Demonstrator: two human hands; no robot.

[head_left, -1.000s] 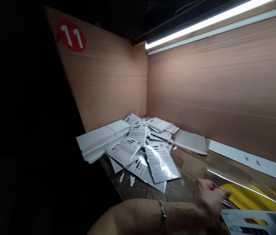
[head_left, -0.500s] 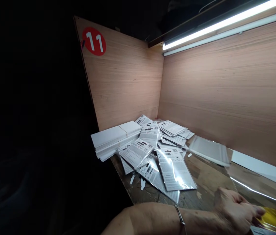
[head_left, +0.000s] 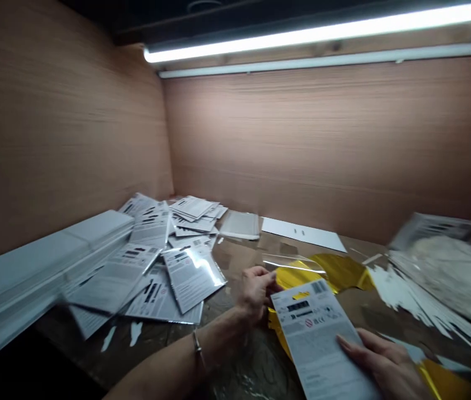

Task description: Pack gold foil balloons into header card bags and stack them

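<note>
Right side is blurring out: pale heap (head_left: pixel 447 272) there can't be identified. Printed card (head_left: pixel 318 339) is running off the bottom edge, overlapping the yellow sheet (head_left: pixel 335 269). Right hand (head_left: pixel 385 364) is lying flat-fingered on the card; left hand (head_left: pixel 256 291) is curling onto its top-left corner. View has swung right since before; the "11" sticker is gone. Packet pile (head_left: pixel 168 250) is sitting left of the card on the scuffed bench (head_left: pixel 235 261), plywood walls (head_left: pixel 322 150) around.

Left hand (head_left: pixel 255 291) pinching, right hand (head_left: pixel 385 366) flat.
</note>
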